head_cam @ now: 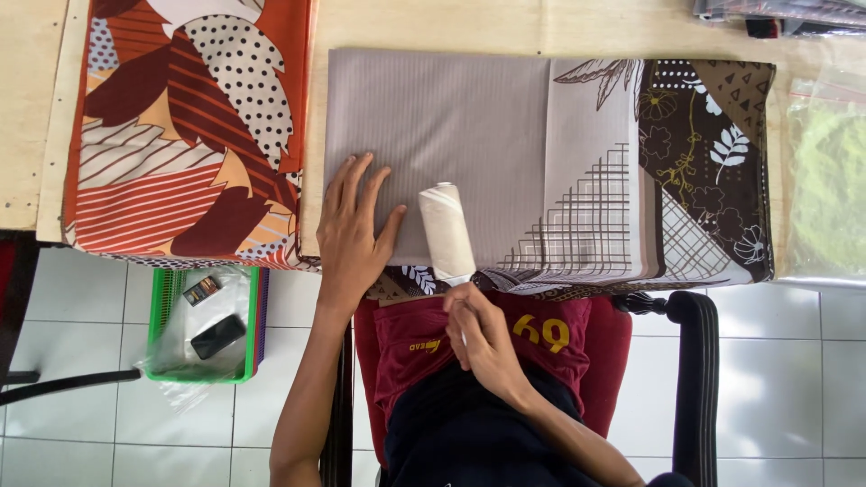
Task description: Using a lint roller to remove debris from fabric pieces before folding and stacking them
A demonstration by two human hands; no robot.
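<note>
Left hand flat on 1 folded grey fabric; 1 thread spool.

Grey cloth: matt woven cotton, finely ribbed. Orange cloth: matt printed fabric. Spool: cream thread, soft matt. Worktop: pale unvarnished wood. Bag: clear glossy plastic. Basket: green plastic. Floor: white glazed tiles.

- Single head-worn view, looking steeply down over the lap onto a table edge
- Close range: folded grey cloth fills the upper centre, tiled floor along the bottom
- No second view, so nothing shared
</note>
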